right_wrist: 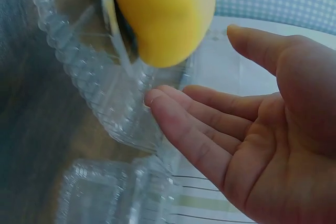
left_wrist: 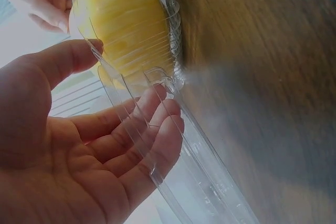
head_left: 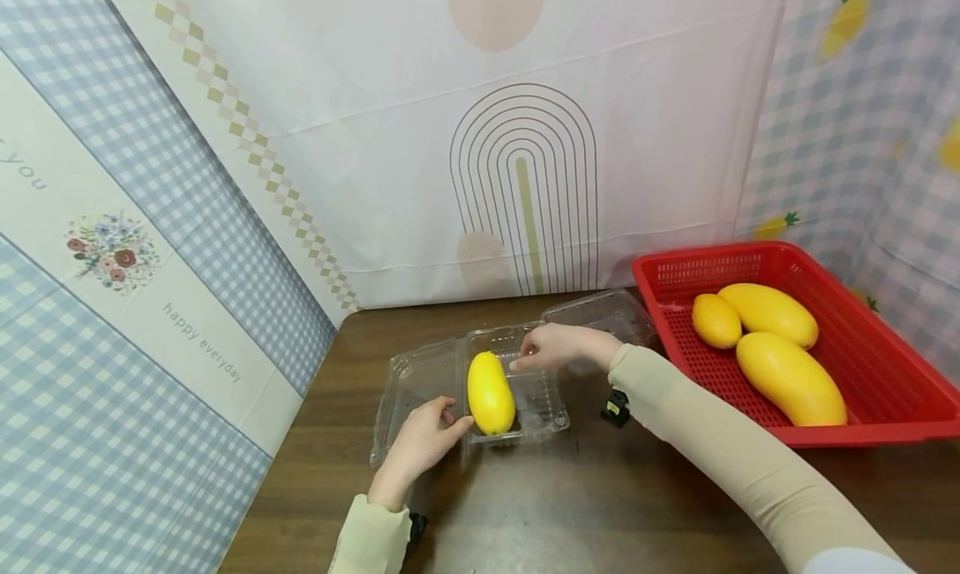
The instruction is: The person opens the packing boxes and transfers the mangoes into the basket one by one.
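Observation:
A smooth yellow mango [head_left: 491,393] lies lengthwise in the left part of a clear plastic clamshell box [head_left: 542,403], whose lid [head_left: 420,378] is folded out to the left. My left hand [head_left: 422,441] is over the lid, with its thumb tip at the box edge near the mango. Its fingers [left_wrist: 167,124] are loosely bent and show through the lid's plastic wall. On the other side, my right hand [head_left: 562,346] hovers above the box's back right part. Its thumb and fingers [right_wrist: 210,98] are apart, and the mango is just beyond the fingertips.
A red perforated basket [head_left: 885,341] stands at the right with two large mangoes [head_left: 791,380] and a smaller one [head_left: 716,320] inside. Another clear plastic box [head_left: 600,311] lies behind my right forearm, by the basket. Cloth-covered walls [head_left: 405,199] border the wooden table [head_left: 525,507].

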Demonstrator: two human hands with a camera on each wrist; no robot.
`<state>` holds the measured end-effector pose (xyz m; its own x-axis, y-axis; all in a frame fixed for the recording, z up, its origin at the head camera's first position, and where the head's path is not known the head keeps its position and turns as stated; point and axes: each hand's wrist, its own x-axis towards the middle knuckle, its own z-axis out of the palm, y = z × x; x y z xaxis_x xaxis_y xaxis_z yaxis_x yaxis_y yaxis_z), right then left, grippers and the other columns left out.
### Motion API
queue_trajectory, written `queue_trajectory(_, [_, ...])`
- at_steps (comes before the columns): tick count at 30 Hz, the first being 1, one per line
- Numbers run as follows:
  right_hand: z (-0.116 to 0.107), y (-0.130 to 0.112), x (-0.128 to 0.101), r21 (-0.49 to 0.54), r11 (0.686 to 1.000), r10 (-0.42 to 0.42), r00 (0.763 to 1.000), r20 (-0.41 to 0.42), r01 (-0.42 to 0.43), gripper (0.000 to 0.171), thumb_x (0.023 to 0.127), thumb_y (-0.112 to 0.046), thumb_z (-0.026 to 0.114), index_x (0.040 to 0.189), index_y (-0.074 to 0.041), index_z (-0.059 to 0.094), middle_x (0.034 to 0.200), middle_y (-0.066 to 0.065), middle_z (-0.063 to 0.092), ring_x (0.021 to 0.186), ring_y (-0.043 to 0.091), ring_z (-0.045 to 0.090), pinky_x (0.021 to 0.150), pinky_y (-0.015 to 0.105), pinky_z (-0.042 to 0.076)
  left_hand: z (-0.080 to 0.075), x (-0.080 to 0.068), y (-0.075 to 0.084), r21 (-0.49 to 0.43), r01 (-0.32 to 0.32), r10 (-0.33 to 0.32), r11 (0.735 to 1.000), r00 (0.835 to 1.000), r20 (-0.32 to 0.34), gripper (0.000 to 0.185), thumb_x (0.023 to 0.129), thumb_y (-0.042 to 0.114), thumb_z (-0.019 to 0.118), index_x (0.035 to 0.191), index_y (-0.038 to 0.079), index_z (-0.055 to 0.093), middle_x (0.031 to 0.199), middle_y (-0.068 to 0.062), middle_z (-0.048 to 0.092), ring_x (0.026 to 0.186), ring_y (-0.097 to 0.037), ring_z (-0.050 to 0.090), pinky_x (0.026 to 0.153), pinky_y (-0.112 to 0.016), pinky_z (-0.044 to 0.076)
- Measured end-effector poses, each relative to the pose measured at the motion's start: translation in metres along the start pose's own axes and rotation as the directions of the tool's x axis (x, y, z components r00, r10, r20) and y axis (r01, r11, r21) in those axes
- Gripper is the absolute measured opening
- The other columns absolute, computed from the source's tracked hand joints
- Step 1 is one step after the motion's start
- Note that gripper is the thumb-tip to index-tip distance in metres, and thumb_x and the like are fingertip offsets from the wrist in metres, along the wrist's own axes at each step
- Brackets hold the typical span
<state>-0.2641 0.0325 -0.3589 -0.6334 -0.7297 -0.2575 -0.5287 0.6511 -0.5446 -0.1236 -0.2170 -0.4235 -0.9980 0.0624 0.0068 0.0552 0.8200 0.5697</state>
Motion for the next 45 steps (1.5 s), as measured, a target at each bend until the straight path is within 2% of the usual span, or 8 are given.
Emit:
queue_trajectory(3, [0.007, -0.001, 0.002, 0.052, 0.998, 0.022, 1.000, 0.022, -0.023, 0.052, 0.101, -0.044, 0.060, 0.125, 0.002, 0.062, 0.100, 0.013, 0.069, 0.076, 0.029, 0.069, 0.075, 0.044, 0.058, 0.000, 0.000, 0.000, 0.000, 0.003, -0.003, 1.000, 1.000, -0.001, 0.055, 0.095, 0.039, 0.068, 0.126, -0.006, 0.063, 0.097, -0.009, 0.069, 0.085, -0.022, 0.065, 0.078, -0.045, 0.055])
queue_trajectory(10, [0.022, -0.003, 0.008, 0.069, 0.997, 0.037, 0.999, 0.033, -0.039, 0.066, 0.101, -0.049, 0.057, 0.137, 0.007, 0.054, 0.093, 0.018, 0.070, 0.080, 0.030, 0.071, 0.070, 0.033, 0.056, 0.001, 0.001, -0.001, -0.001, 0.006, -0.006, 1.000, 1.000, 0.005, 0.055, 0.095, 0.040, 0.068, 0.126, -0.006, 0.062, 0.097, -0.008, 0.069, 0.084, -0.021, 0.065, 0.078, -0.044, 0.055])
queue_trajectory(16, [0.032, -0.004, 0.013, 0.097, 0.995, 0.029, 0.998, 0.053, -0.034, 0.071, 0.101, -0.049, 0.056, 0.142, 0.008, 0.048, 0.091, 0.017, 0.070, 0.081, 0.033, 0.071, 0.068, 0.031, 0.054, 0.001, 0.002, 0.000, -0.002, 0.006, -0.006, 1.000, 1.000, 0.008, 0.056, 0.095, 0.040, 0.068, 0.126, -0.006, 0.062, 0.097, -0.008, 0.069, 0.084, -0.021, 0.065, 0.077, -0.044, 0.056])
queue_trajectory(22, [0.039, -0.001, 0.018, 0.148, 0.988, 0.037, 0.998, 0.053, -0.045, 0.070, 0.100, -0.050, 0.057, 0.143, 0.005, 0.048, 0.090, 0.017, 0.070, 0.080, 0.032, 0.071, 0.070, 0.033, 0.056, 0.001, 0.003, 0.000, -0.008, 0.009, -0.009, 1.000, 1.000, 0.008, 0.057, 0.094, 0.041, 0.069, 0.126, -0.006, 0.062, 0.096, -0.007, 0.068, 0.083, -0.020, 0.064, 0.075, -0.043, 0.055])
queue_trajectory(31, [0.048, 0.001, 0.022, 0.187, 0.982, -0.006, 0.998, 0.059, -0.005, 0.067, 0.097, -0.057, 0.057, 0.134, 0.000, 0.054, 0.091, 0.015, 0.069, 0.077, 0.032, 0.069, 0.074, 0.042, 0.057, 0.002, 0.003, 0.001, -0.004, -0.002, 0.002, 1.000, 1.000, 0.007, 0.055, 0.095, 0.039, 0.068, 0.126, -0.007, 0.062, 0.097, -0.008, 0.069, 0.083, -0.021, 0.065, 0.076, -0.044, 0.056])
queue_trajectory(39, [0.055, -0.002, 0.024, 0.241, 0.971, 0.000, 1.000, 0.002, -0.001, 0.081, 0.098, -0.062, 0.052, 0.152, -0.003, 0.037, 0.084, 0.010, 0.068, 0.069, 0.033, 0.068, 0.067, 0.044, 0.058, 0.002, 0.002, 0.002, -0.009, 0.005, -0.005, 1.000, 1.000, 0.004, 0.054, 0.095, 0.038, 0.068, 0.125, -0.007, 0.062, 0.094, -0.007, 0.068, 0.079, -0.018, 0.062, 0.075, -0.042, 0.055])
queue_trajectory(41, [0.058, -0.003, 0.025, 0.237, 0.972, 0.001, 1.000, -0.023, 0.005, 0.080, 0.097, -0.062, 0.052, 0.151, -0.004, 0.038, 0.083, 0.006, 0.066, 0.067, 0.032, 0.066, 0.065, 0.044, 0.057, 0.002, 0.002, 0.002, -0.011, 0.005, -0.005, 1.000, 1.000, 0.003, 0.054, 0.095, 0.037, 0.068, 0.125, -0.007, 0.062, 0.094, -0.007, 0.067, 0.078, -0.017, 0.062, 0.074, -0.042, 0.055])
queue_trajectory(45, [0.062, -0.004, 0.028, 0.228, 0.973, -0.006, 0.998, -0.065, 0.021, 0.068, 0.097, -0.058, 0.056, 0.140, -0.006, 0.049, 0.084, 0.003, 0.064, 0.066, 0.028, 0.064, 0.064, 0.043, 0.056, 0.003, 0.003, 0.002, -0.011, 0.000, 0.000, 1.000, 1.000, 0.003, 0.054, 0.095, 0.037, 0.068, 0.125, -0.007, 0.062, 0.094, -0.007, 0.067, 0.078, -0.017, 0.062, 0.074, -0.042, 0.055])
